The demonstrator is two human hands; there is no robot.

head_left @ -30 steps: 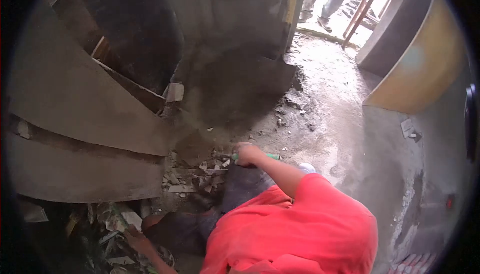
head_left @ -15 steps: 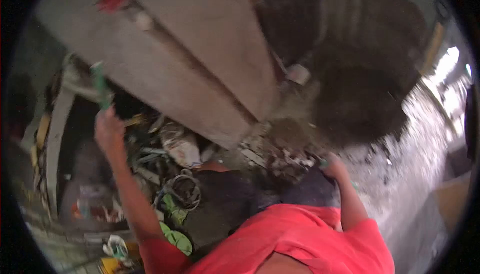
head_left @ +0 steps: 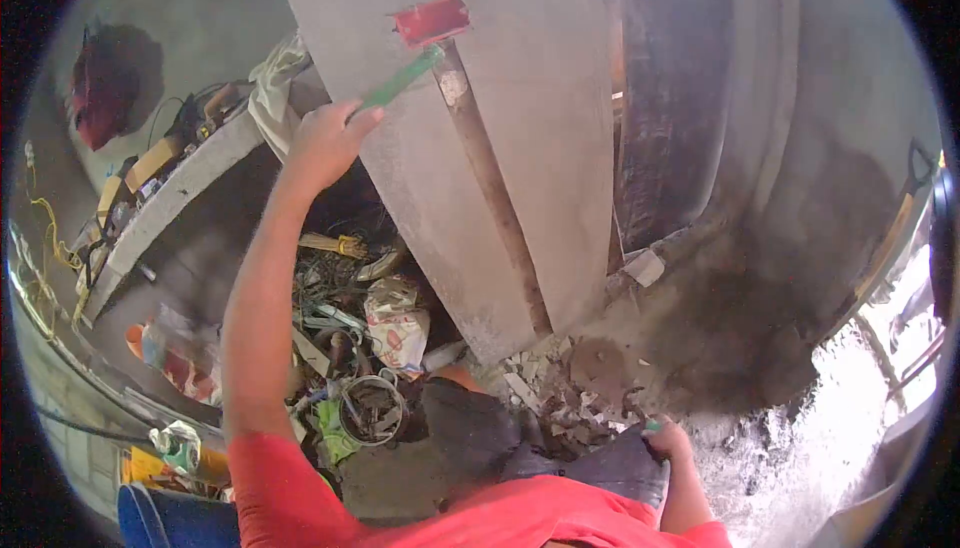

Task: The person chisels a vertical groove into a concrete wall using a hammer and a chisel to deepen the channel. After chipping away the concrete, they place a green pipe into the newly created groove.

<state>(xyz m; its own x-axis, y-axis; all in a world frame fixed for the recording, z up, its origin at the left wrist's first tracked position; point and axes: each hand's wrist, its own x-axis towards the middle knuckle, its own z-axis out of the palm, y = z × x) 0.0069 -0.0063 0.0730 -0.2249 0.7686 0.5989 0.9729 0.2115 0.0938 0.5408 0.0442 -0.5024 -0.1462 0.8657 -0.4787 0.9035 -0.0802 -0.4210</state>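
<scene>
My left hand [head_left: 325,143] is raised and closed around the end of a flat green bar-like tool [head_left: 400,80]. Its far tip meets the wall panel [head_left: 540,138] at the top of a narrow vertical groove [head_left: 487,173]. Just above that tip, a red box [head_left: 432,21] is set into the panel. Low beside my thigh, my right hand [head_left: 670,440] is wrapped around a small green handle [head_left: 653,426]; the rest of what it holds is hard to make out.
Broken rubble [head_left: 575,403] lies at the panel's foot. To the left stand a bucket [head_left: 372,410] of scraps, a printed white bag [head_left: 398,328] and a curved-looking shelf [head_left: 180,193] with clutter. A dark doorway panel [head_left: 672,98] is on the right.
The view has swung up and left, so the panel now looks more upright. My left hand has brought the green tool from beside the panel to the top of the groove.
</scene>
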